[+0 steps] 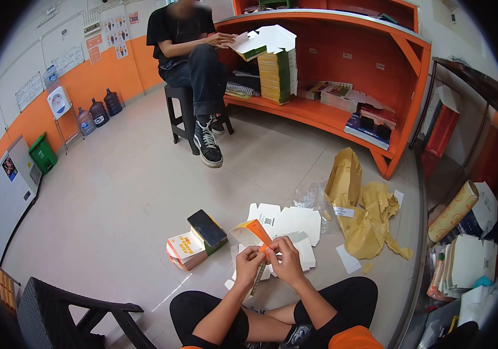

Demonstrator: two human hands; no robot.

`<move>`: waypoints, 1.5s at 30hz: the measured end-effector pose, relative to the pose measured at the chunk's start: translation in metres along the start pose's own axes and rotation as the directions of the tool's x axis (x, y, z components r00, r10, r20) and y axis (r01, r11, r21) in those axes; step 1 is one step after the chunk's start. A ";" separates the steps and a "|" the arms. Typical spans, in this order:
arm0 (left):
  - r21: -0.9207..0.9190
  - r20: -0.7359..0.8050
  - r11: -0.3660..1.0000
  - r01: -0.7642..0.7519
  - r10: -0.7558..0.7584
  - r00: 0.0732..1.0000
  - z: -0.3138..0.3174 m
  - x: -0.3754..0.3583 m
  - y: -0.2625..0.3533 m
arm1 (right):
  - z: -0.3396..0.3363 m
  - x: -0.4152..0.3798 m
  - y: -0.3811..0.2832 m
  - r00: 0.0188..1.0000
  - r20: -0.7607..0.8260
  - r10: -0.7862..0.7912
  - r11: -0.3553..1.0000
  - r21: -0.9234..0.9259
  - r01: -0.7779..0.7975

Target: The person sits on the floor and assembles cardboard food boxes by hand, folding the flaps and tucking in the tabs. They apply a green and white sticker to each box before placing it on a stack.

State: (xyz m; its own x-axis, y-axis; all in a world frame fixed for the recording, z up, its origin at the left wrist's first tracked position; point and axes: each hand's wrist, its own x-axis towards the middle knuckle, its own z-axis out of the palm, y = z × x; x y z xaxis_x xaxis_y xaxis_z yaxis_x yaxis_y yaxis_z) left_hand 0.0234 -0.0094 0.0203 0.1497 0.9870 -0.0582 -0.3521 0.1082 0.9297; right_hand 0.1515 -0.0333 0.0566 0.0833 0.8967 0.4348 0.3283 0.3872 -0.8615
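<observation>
My left hand and my right hand are close together above my crossed legs. Both are closed on an orange-and-white folding carton, the fingers pinching its orange edge. A narrow strip hangs below my left hand, too small to make out. Flat white carton blanks lie on the floor just beyond and under my hands. Left of them is a stack of printed cartons with orange and yellow lettering. Beside that stack, a black phone leans on a green-sided block.
Torn brown wrapping paper and clear plastic lie ahead on the right. A seated person handles a carton beside an orange shelf. A dark chair stands at near left, stacked papers at right.
</observation>
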 end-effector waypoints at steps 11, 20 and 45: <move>0.033 0.046 0.999 -0.033 0.031 0.998 0.000 0.000 0.002 | -0.002 0.001 0.002 0.999 0.008 0.034 0.999 0.025 -0.034; -0.103 0.169 0.993 0.057 -0.039 0.985 0.003 -0.001 0.012 | -0.012 0.005 0.002 0.998 -0.057 0.030 0.999 0.016 -0.029; 0.035 0.053 0.999 -0.005 0.004 0.999 0.007 -0.007 0.017 | -0.007 0.005 0.020 1.000 -0.001 0.028 0.980 0.199 -0.027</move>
State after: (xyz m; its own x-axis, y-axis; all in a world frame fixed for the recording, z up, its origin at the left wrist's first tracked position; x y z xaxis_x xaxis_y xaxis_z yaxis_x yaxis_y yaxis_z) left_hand 0.0231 -0.0156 0.0390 0.1976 0.9797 -0.0353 -0.3208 0.0986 0.9420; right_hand 0.1651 -0.0223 0.0437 0.0932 0.9069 0.4110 0.1322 0.3978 -0.9079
